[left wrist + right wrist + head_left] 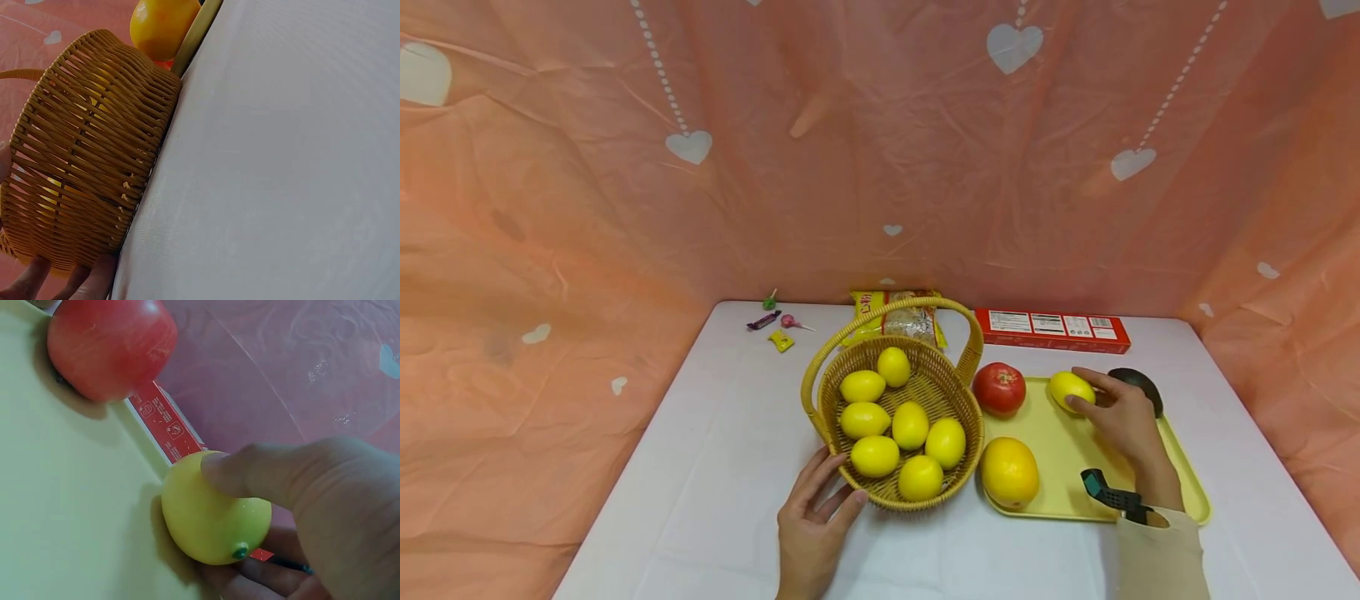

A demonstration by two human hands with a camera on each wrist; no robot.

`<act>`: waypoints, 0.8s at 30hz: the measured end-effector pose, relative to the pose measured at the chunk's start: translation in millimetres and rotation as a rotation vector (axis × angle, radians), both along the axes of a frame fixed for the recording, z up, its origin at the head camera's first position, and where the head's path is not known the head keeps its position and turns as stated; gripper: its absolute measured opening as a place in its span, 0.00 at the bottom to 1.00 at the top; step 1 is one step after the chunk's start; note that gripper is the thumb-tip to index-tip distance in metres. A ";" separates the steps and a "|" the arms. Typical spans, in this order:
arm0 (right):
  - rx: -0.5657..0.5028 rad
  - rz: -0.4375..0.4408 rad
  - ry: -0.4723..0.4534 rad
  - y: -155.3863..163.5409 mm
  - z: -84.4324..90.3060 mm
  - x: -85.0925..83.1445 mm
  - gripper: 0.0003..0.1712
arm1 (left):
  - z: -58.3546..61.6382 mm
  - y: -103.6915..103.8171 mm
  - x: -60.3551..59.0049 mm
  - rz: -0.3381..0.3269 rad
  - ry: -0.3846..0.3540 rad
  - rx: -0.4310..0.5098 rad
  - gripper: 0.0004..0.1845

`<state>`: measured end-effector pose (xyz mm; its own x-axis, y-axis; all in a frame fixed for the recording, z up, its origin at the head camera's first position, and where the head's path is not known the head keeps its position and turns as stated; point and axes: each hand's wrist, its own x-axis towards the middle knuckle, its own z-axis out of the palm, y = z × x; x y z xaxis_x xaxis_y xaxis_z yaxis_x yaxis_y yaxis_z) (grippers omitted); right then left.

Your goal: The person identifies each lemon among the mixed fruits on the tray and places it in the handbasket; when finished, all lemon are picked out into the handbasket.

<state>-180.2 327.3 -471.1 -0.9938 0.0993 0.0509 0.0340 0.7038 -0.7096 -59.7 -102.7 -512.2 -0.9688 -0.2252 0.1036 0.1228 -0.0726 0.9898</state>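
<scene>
A wicker basket (pixel 955 467) with a handle holds several yellow lemons (pixel 910 425) at the table's middle. My left hand (pixel 816 508) rests against its near wall with straight fingers (pixel 94 281) on the weave (pixel 87 156). To the right lies a yellow tray (pixel 1067 467). On it my right hand (pixel 1120 412) grips a lemon (pixel 1070 387), thumb and fingers curled round it (pixel 215 515). A red apple (pixel 999 388) (pixel 112 347) and an orange (pixel 1009 472) (pixel 164 25) also lie on the tray.
A dark avocado (pixel 1138 385) lies at the tray's far right, behind my right hand. A red box (pixel 1051 330) and a yellow snack bag (pixel 898 321) lie at the back. Small sweets (pixel 775 321) lie at the back left. Pink cloth walls surround the white table (pixel 715 467).
</scene>
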 end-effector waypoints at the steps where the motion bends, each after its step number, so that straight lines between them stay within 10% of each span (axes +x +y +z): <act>1: -0.003 -0.001 0.009 -0.6 1.3 0.3 0.33 | -0.1 0.0 0.0 0.000 -0.001 0.000 0.30; 13: -0.402 0.278 0.106 -7.2 38.1 12.2 0.28 | -0.2 -0.4 0.1 0.000 -0.008 -0.015 0.31; 24: -0.396 0.602 -0.010 -48.2 56.4 15.8 0.25 | -1.2 -0.3 -0.4 0.002 0.007 0.004 0.31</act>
<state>-164.4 279.2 -414.6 -0.8822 -0.4566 0.1155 -0.2715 0.2926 -0.9169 -60.1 -103.0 -513.4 -0.9675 -0.2279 0.1092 0.1295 -0.0758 0.9887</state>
